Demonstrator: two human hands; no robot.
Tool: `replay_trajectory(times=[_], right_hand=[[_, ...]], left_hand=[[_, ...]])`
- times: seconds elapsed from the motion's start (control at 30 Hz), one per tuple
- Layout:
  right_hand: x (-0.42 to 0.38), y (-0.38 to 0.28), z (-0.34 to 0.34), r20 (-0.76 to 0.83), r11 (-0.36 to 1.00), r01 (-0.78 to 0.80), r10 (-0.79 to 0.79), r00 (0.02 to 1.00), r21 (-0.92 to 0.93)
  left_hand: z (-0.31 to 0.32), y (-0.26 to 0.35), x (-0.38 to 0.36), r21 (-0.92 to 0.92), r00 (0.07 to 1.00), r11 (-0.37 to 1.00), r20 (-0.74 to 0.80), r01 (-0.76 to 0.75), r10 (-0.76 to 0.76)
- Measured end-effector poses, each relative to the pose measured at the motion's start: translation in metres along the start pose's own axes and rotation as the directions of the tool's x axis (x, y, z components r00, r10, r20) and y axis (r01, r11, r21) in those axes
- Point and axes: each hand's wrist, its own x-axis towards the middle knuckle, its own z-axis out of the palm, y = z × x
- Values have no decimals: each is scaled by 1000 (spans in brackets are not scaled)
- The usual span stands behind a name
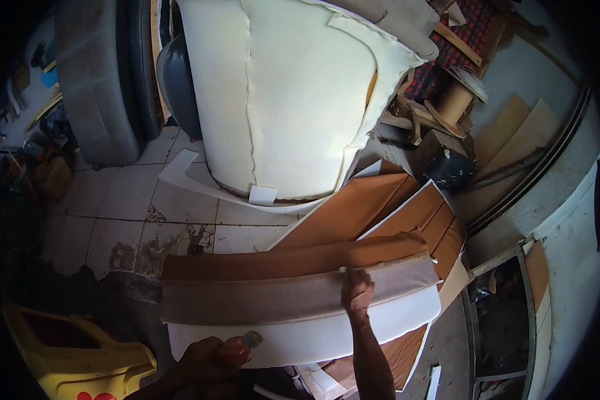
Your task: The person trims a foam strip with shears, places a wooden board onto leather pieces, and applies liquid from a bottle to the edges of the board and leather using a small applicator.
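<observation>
My left hand is closed round a small bottle of orange-brown stuff with a crusted, greyish neck, held low in front of the panel. Over the long upholstery panel, my right hand is a fist, with a small pale tip poking out at its far left side; I cannot tell what it holds. The panel has a greyish-brown fabric strip across its middle, brown leatherette along its far side and white foam-like padding along its near side. The fist is right at the seam between strip and leatherette.
A cream foam-covered seat piece stands ahead on the tiled floor. More brown leatherette pieces lie behind the panel. Dark cushions stand left, a yellow plastic object lower left, a metal-framed cabinet right.
</observation>
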Motion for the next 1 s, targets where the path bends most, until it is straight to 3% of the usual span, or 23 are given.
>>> replay_trajectory(times=[0.03, 0.07, 0.13, 0.17, 0.27, 0.3, 0.33, 0.4, 0.43, 0.47, 0.53, 0.57, 0.6, 0.67, 0.7, 0.73, 0.77, 0.8, 0.87, 0.9, 1.0], right_hand=[[2, 3, -3, 12, 978, -126, 130, 991, -166], [1, 13, 5, 11, 978, -127, 131, 991, -166], [4, 28, 18, 101, 994, 8, 2, 995, -106], [3, 24, 21, 17, 986, 159, -160, 987, 48], [13, -4, -4, -80, 979, 141, -130, 988, 144], [13, 2, -3, 9, 999, -35, 35, 999, 23], [6, 8, 1, 17, 999, -35, 34, 999, 24], [-3, 25, 17, 66, 980, -90, 103, 993, -178], [-4, 36, 28, -19, 962, 202, -202, 979, 182], [-1, 22, 15, -25, 964, 199, -198, 980, 178], [-3, -6, -8, -83, 918, 203, -186, 979, 342], [-5, 8, -11, -57, 951, 127, -115, 992, 281], [-6, 21, -19, -27, 999, 15, -14, 1000, 32], [-7, 47, -25, -183, 940, -312, 285, 941, -137], [-15, 74, -10, -68, 900, -370, 364, 929, -231], [-24, 83, -2, 206, 896, -19, 123, 971, -443], [-39, 79, 18, 251, 955, 71, 4, 968, -287], [-49, 54, 14, 6, 929, 214, -226, 974, 303], [-61, -13, -6, 131, 822, 227, -340, 931, 523], [-60, -44, -33, 238, 835, 95, -261, 936, 542], [-76, -47, -54, 134, 830, -60, -18, 991, 555]], left_hand=[[-2, 6, -3, -8, 1000, 1000, 2, 13, -13], [-4, 10, -4, -15, 1000, 1000, 1, 20, -20], [1, 1, -2, -27, 1000, 1000, 2, -16, 16], [3, -1, 1, -41, 999, 998, 1, -47, 47], [7, 3, 5, 34, 997, 997, 9, -73, 72], [6, 4, 4, 32, 998, 997, 8, -65, 65], [4, 5, 2, 17, 998, 998, 14, -56, 56], [2, 9, 2, 7, 998, 998, 14, -61, 61], [2, 11, 0, -42, 998, 998, 12, -54, 54], [2, 12, -1, -90, 999, 995, 11, -47, 48], [6, 6, 4, -28, 997, 996, 1, -80, 81], [7, 2, 5, 29, 994, 993, -8, -110, 110], [8, -2, 6, 38, 993, 992, 6, -119, 119], [12, -6, 5, -51, 992, 992, -49, -118, 116], [11, 0, 6, -47, 990, 990, -43, -136, 134], [9, 10, 3, -98, 998, 993, -28, -58, 56], [9, 18, 1, -146, 1000, 989, -7, 23, -24], [9, 25, 4, -140, 1000, 990, -1, 10, -10], [9, 34, 8, -13, 999, 1000, 50, -7, 8], [10, 34, 11, -1, 999, 1000, 52, -12, 12], [13, 33, 12, 53, 997, 995, 17, -82, 81]])
